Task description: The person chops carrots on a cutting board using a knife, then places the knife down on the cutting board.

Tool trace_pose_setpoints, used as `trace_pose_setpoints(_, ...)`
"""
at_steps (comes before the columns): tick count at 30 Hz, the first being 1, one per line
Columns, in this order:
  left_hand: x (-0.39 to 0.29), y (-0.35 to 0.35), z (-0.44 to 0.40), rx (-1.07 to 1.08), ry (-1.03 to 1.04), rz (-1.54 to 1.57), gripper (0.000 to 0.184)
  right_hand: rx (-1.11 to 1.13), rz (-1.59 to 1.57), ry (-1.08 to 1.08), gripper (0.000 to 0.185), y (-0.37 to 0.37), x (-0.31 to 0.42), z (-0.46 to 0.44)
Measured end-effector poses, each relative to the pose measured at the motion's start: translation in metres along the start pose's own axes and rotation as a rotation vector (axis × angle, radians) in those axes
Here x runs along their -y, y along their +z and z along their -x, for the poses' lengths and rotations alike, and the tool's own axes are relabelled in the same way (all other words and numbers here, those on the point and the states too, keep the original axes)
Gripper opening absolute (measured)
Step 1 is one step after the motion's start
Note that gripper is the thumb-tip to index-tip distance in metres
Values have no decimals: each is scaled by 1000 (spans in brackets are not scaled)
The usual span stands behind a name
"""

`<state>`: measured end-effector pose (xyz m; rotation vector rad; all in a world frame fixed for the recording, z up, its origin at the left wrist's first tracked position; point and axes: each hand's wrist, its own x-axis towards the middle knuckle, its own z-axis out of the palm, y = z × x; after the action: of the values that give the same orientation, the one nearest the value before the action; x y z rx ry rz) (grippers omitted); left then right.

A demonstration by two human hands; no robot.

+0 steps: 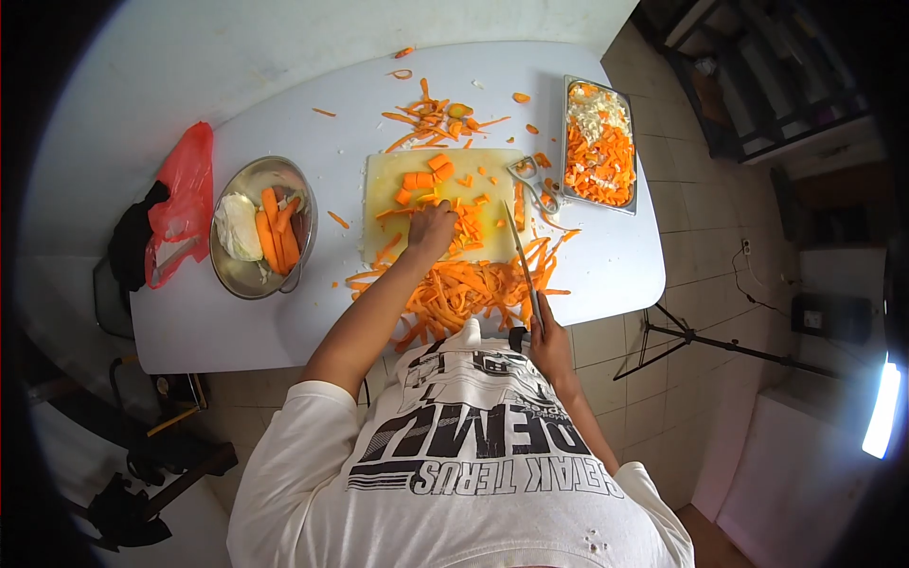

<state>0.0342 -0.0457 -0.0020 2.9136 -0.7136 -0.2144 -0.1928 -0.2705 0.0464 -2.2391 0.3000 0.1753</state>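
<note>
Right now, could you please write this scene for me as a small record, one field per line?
Left hand: fingers down among cut carrot pieces; grip unclear
Right hand: holding a knife, blade pointing away from the person
Cutting board: mid-table, carrot pieces on it
Metal bowl: left of board; carrots and pale cabbage inside
Metal tray: right of board; orange pieces, pale shreds
Peelings: large heap at board's near side
Red bag: table's left end
</note>
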Motion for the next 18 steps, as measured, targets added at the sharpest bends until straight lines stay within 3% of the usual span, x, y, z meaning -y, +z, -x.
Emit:
trace_pose_setpoints(5,0,-17,-6,96,21,-32,20,1,19,-68,51,-4,-1,9)
trace_pose_setpoints(8,2,-19,-6,14,-98,120,22,51,-14,-119,51,-7,1,11)
trace_pose_setpoints(11,-5,-35,-10,-27,-283,275,22,154,-1,-49,52,-15,11,12)
trace_pose_setpoints(14,-5,-38,-21,10,-460,457,21,119,-38,14,52,-19,15,14)
trace_pose_setpoints(18,-5,-23,-27,-195,-351,579,19,59,-64,78,51,-24,10,16)
